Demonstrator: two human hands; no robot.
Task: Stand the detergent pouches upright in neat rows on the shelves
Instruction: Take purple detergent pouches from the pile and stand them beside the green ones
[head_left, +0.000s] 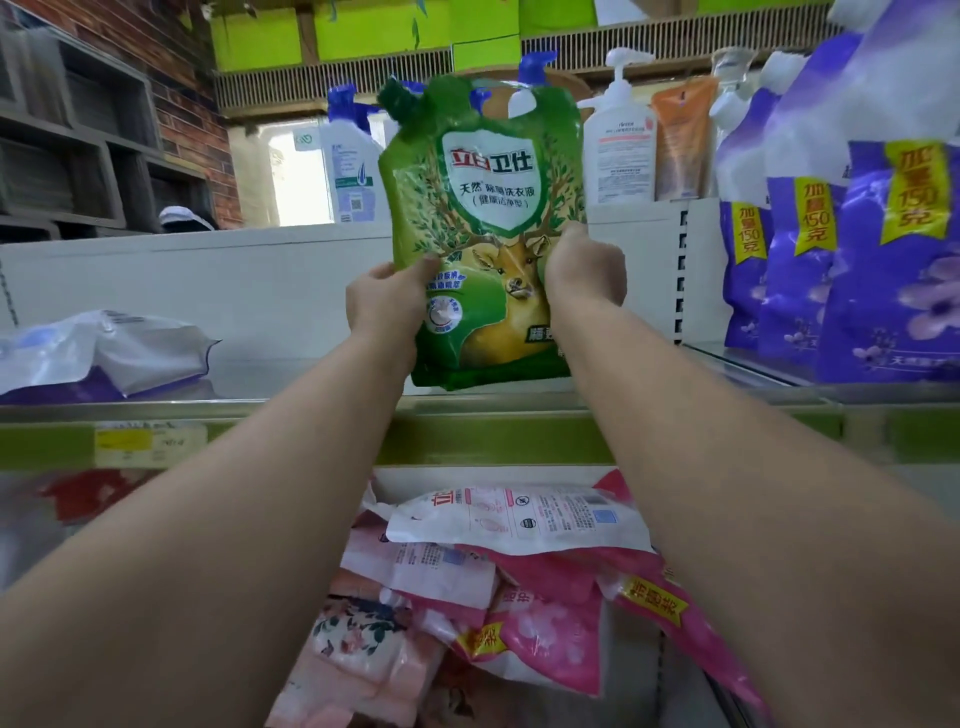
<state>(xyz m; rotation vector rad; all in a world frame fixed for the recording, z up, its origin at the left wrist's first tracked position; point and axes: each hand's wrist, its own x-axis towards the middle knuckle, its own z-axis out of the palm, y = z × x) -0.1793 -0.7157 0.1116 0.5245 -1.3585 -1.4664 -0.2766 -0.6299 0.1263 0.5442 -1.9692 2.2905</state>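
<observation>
Green pouch: we clamp it between left hand and right hand, long axis upright, spout up, above the shelf.

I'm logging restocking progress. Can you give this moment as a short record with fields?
held: green pouch, upright, at the shelf
left hand: grips its left edge
right hand: grips its right edge
right of it: purple pouches standing in a row
left of it: white pouch lying flat
shelf below: pink pouches in a heap
</observation>
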